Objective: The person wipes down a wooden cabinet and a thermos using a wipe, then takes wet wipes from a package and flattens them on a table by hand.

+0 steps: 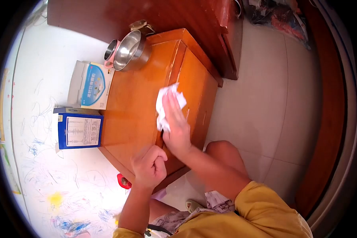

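My right hand (176,127) presses a crumpled white tissue (161,109) against the front top edge of an orange-brown wooden cabinet (131,107). Its fingers lie stretched over the tissue, which sticks out on both sides. Closed in a fist, my left hand (148,164) is at the cabinet's near end, just left of my right wrist. Nothing shows in that fist. A dark gap is partly visible along the cabinet's front edge beside my right hand.
On the cabinet's far end are a steel bowl (127,49) and a pink-handled cup (110,51). A white-and-blue box (94,87) and a dark blue box (81,131) stand by the scribbled wall (35,119). Beyond is dark red furniture (178,20); tiled floor (254,99) lies right.
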Demonstrator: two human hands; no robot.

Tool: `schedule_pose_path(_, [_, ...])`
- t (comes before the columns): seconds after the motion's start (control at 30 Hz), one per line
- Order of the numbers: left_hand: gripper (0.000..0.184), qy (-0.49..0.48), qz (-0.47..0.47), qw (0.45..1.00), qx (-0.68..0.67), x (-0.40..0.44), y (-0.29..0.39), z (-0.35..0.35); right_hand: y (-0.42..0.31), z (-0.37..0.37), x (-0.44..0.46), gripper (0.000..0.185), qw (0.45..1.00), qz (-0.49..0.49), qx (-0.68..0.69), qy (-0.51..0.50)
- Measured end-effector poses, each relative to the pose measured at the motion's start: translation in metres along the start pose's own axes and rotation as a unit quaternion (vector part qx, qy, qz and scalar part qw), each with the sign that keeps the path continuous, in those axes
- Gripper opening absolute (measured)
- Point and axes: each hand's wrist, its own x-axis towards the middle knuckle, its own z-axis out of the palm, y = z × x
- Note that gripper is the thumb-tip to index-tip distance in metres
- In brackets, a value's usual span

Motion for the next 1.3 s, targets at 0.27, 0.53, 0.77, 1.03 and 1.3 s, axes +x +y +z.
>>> schedule_pose_path(0.27, [0.016, -0.014, -0.014, 1.0, -0.006, 0.048, -0.005, 0.029, 0.029, 0.003, 0.043, 0.066, 0.998, 0.002, -0.044, 0.051])
schedule_pose_path(0.53, [0.017, -0.006, -0.072, 0.991, -0.114, 0.046, -0.018, 0.028, 0.028, -0.001, 0.026, 0.063, 0.999, -0.016, -0.036, 0.034])
schedule_pose_path(0.77, [0.02, -0.01, -0.104, 0.982, -0.158, 0.047, -0.02, 0.027, 0.057, -0.005, 0.095, 0.067, 0.997, 0.007, -0.021, 0.073])
schedule_pose_path(1.03, [0.018, 0.005, -0.114, 0.972, -0.204, 0.046, -0.027, 0.028, 0.05, 0.0, 0.07, 0.072, 0.998, 0.006, 0.022, 0.065])
schedule_pose_path(1.3, [0.02, 0.003, -0.114, 0.967, -0.226, 0.049, -0.025, 0.027, 0.071, -0.001, 0.11, 0.072, 0.995, -0.001, -0.015, 0.1])
